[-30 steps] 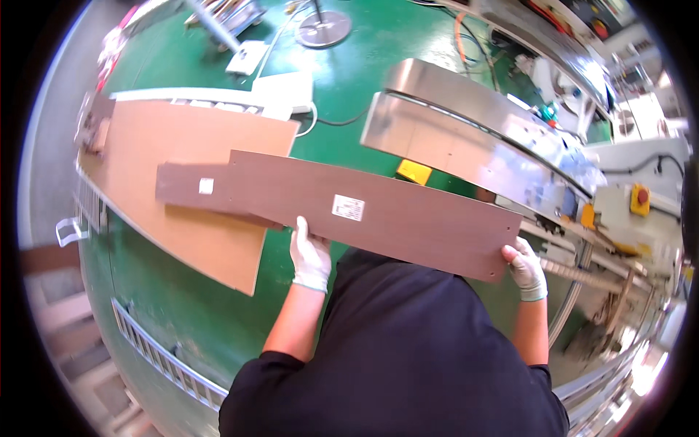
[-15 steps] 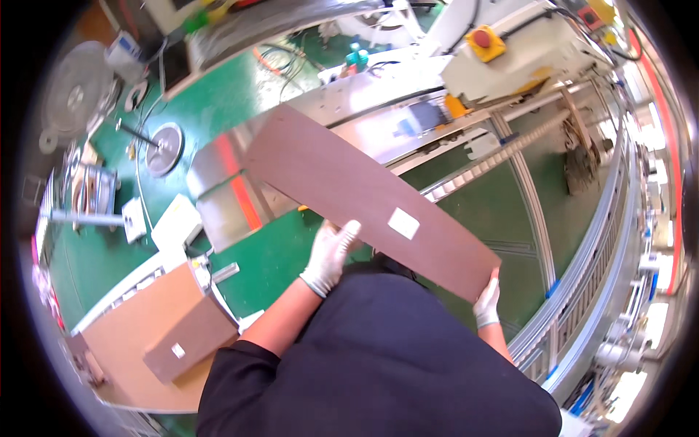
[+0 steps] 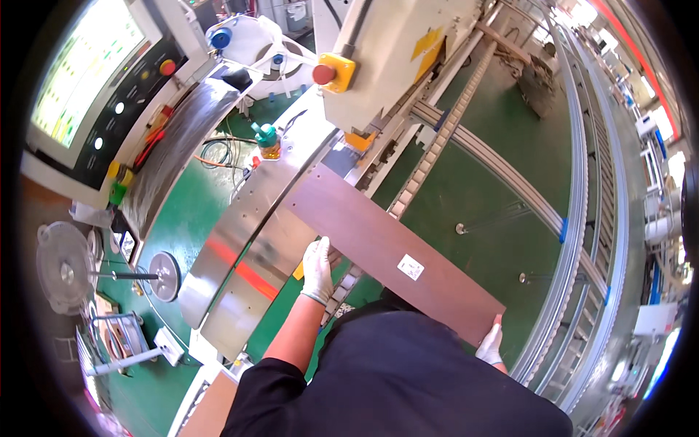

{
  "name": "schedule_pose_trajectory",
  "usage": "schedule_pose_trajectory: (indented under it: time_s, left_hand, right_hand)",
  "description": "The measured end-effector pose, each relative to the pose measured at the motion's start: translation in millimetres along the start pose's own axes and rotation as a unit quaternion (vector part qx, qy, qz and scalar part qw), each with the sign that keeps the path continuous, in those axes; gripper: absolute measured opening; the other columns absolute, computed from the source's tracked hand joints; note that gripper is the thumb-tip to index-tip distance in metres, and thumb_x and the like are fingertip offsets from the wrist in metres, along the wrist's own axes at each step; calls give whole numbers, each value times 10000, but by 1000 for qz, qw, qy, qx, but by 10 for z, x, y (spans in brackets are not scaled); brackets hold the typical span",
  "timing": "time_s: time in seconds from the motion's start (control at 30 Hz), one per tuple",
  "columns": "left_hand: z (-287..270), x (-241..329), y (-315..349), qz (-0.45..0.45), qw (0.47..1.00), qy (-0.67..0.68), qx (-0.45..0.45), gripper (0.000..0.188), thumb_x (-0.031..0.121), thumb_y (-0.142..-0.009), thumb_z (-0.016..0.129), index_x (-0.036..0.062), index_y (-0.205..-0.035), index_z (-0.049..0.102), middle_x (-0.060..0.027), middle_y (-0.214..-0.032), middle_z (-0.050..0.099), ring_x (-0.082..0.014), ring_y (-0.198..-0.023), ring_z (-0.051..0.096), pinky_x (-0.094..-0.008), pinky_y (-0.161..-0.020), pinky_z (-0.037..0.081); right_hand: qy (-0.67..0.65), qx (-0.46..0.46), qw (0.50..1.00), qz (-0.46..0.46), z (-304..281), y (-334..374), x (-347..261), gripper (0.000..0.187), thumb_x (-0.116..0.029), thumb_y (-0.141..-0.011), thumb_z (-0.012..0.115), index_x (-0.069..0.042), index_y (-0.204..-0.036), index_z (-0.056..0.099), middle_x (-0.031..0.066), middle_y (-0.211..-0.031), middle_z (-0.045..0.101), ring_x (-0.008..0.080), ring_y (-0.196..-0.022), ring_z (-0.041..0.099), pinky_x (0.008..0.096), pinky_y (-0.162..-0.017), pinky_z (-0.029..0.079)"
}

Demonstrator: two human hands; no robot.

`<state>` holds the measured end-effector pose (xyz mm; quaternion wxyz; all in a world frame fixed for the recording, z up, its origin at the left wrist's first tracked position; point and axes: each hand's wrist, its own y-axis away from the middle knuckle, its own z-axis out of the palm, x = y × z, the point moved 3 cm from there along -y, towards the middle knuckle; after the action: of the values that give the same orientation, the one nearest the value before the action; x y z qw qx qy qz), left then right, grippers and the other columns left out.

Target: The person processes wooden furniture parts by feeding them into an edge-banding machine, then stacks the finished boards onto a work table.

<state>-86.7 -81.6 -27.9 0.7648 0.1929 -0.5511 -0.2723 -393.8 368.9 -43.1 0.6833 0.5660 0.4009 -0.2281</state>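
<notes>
Across my front slants a long brown board [image 3: 357,222] with a white label [image 3: 411,267] on its upper face. Its far left end lies over the metal machine table [image 3: 280,237]. My right hand [image 3: 491,344], in a white glove, grips the near right end. At the long near edge, toward the far end, is my gloved left hand [image 3: 317,269], closed at the board; its fingertips are partly hidden.
A machine head [image 3: 397,65] with a red stop button [image 3: 324,74] stands beyond the board. A roller rail [image 3: 444,127] runs at the right. A control screen [image 3: 87,65] is far left, and a green-capped bottle [image 3: 267,142] stands by the metal table.
My view has turned right toward the machine. The board's far end has come over the metal table beside the machine head, with both hands still at it. The stacked boards at lower left have mostly left view.
</notes>
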Motion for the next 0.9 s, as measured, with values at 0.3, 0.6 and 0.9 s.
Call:
schedule_pose_trajectory:
  time_s: [0.3, 0.6, 0.9]
  left_hand:
    - [306, -4, -234, -14, 999, 40, -5, 294, 384, -1019, 657, 110, -1124, 641, -56, -1026, 720, -190, -931, 699, -312, -793, 556]
    - [884, 107, -619, -20, 997, 65, -25, 280, 349, -1026, 652, 90, -1131, 643, -74, -1067, 721, -203, -959, 698, -335, -836, 567]
    - [1785, 112, -1278, -21, 995, 70, -63, 280, 345, -1041, 637, 115, -1200, 650, -4, -1076, 721, -150, -941, 683, -295, -790, 538]
  right_hand:
    - [-7, -22, 997, 68, 571, -219, -842, 688, -607, -1032, 498, -92, -1488, 487, 82, -1443, 580, 274, -1312, 571, 435, -1101, 465]
    - [-44, -21, 997, 63, 489, -1050, -930, 645, -590, -1062, 448, -133, -1516, 459, 58, -1511, 530, 269, -1349, 539, 450, -1121, 450]
    - [-66, -80, 994, 31, 650, -1953, -1545, 622, -589, -1067, 430, -140, -1494, 490, 51, -1495, 548, 259, -1332, 555, 437, -1103, 469]
